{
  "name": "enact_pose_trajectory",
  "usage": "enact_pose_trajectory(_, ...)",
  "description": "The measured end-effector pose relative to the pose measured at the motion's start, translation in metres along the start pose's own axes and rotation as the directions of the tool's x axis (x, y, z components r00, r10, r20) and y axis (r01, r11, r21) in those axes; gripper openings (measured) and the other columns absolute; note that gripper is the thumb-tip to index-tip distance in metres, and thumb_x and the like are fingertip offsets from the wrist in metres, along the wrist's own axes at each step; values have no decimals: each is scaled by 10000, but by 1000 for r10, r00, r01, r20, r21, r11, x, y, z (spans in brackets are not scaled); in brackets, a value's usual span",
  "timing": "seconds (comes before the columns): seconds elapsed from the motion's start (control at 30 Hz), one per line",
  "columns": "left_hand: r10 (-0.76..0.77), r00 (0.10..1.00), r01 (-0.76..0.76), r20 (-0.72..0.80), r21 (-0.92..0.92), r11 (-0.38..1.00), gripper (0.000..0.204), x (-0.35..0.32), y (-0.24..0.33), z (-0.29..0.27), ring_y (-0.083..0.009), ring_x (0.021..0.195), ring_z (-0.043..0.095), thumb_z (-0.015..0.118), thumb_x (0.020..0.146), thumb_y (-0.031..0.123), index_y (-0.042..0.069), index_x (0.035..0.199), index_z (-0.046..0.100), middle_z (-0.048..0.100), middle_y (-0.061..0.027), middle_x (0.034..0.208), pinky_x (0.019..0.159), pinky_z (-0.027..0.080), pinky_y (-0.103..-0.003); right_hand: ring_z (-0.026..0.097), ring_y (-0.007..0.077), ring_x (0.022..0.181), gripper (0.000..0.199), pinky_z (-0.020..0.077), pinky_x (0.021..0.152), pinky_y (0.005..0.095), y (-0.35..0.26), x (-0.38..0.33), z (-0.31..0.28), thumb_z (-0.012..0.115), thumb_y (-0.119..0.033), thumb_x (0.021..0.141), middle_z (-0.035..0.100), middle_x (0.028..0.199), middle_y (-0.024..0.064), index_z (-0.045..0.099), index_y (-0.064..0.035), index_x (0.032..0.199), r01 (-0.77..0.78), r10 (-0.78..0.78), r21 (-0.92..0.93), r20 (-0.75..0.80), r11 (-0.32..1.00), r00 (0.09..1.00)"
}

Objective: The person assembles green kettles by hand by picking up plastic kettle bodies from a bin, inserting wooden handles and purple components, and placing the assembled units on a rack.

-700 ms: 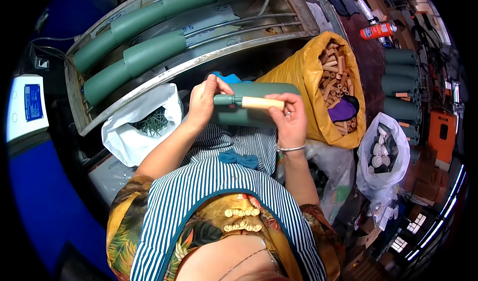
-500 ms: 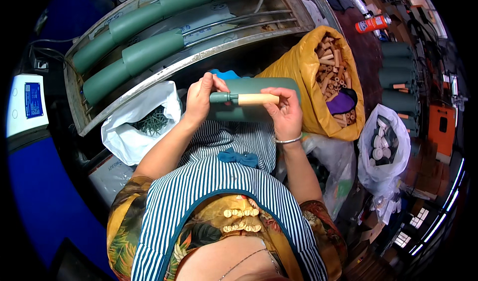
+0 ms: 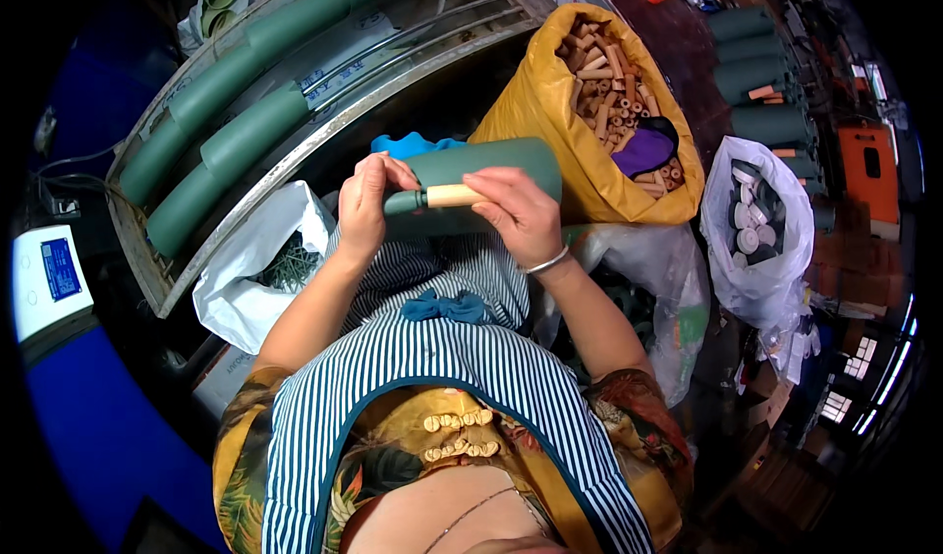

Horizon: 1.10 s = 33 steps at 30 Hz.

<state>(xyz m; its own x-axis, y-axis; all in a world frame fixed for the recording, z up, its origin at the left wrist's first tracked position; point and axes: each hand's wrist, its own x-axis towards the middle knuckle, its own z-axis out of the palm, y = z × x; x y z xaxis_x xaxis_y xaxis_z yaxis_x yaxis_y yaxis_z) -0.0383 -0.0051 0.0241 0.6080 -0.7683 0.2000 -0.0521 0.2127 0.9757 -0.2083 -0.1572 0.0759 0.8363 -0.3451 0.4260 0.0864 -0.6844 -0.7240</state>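
A dark green cylinder (image 3: 511, 156) lies crosswise over my striped apron. Along its near side runs a short green stem (image 3: 403, 203) with a pale wooden handle (image 3: 450, 195) at its right end. My left hand (image 3: 363, 210) is closed at the stem's left end, thumb up and fingers curled behind it. Fingers and thumb of my right hand (image 3: 521, 215) pinch the wooden handle and cover its right end. Whether a screw or other small part is in my left fingers is hidden.
A yellow sack (image 3: 530, 92) of wooden handles stands beyond my right hand. By my left forearm is a white bag (image 3: 236, 304) of screws. Green cylinders (image 3: 236, 141) lie in a metal frame (image 3: 285, 166). A bag (image 3: 722, 274) of round parts stands right.
My right hand has shifted left along the wooden handle, covering more of it. My left hand keeps its hold at the stem. The whole view has turned a little.
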Motion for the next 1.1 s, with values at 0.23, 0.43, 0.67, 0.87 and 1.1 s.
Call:
enact_pose_trajectory(0.23,123,992,-122,3,126,984,462,-20,-11,10,-202,828,580,268,1067,312,61,805,553,617,-66,811,1096,290,-448,664,276,835,286,534,736,387,18,-8,9,659,-296,901,679,931,101,697,-87,1091,263,-243,-58,235,963,941)
enact_pose_trajectory(0.43,157,980,-181,124,218,959,481,-25,-6,30,-207,837,563,274,1065,345,21,843,552,596,-95,811,1071,318,-437,683,256,679,268,531,627,401,17,15,12,588,-324,925,696,717,60,680,-106,799,-302,371,-219,626,928,686)
enact_pose_trajectory(0.67,93,985,-144,147,387,911,517,-19,-3,11,-261,1099,547,822,802,312,4,1112,545,569,-119,1059,1022,396,-398,665,330,923,229,533,818,440,45,-62,-123,668,-231,866,698,1008,137,687,-67,1025,-409,262,-543,-329,734,907)
enact_pose_trajectory(0.87,63,998,-47,-24,428,903,316,-15,-12,9,-255,1184,550,697,876,10,-4,1160,557,608,-134,1196,1089,365,-391,665,378,993,290,517,836,493,150,-293,-239,578,-337,914,705,1059,164,703,-108,1040,-848,831,-530,-482,-23,279)
enact_pose_trajectory(1.1,-29,999,11,29,500,866,299,-6,0,-13,-191,1139,543,702,906,50,2,1166,563,601,-104,1198,1054,389,-332,556,349,1256,472,459,1040,445,206,-471,-112,710,-343,867,572,1383,152,630,-126,1279,-852,976,-477,-121,-217,-181)
